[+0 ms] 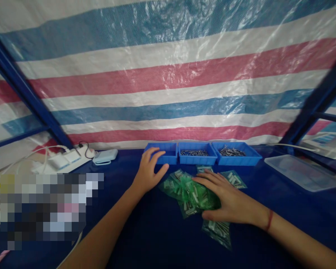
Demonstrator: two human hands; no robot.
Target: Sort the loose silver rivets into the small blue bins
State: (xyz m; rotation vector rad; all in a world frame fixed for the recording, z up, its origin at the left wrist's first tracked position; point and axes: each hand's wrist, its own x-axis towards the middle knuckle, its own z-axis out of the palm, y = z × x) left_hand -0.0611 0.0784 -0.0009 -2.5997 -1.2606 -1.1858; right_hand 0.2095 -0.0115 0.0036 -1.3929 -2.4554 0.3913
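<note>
My left hand [150, 170] hovers at the front of the leftmost blue bin [168, 160], fingers apart and nothing in them. Its fingers partly cover that bin, so its inside shows only in part. My right hand [226, 196] is spread over a heap of small clear bags [189, 192] with a green tint, holding small white and metal pieces. Thumb and fingers lie around the heap's right side without a visible grip. One bag [218, 231] lies below this hand, and another bag [233, 179] sits beyond it.
The middle bin [197, 160] and right bin [238, 160] hold loose metal screws or pins. A clear plastic lid or tray [302, 173] lies at the right. On the left are a power strip [70, 158] with cables and a light-blue device [105, 157]. Striped sheeting [168, 82] hangs behind.
</note>
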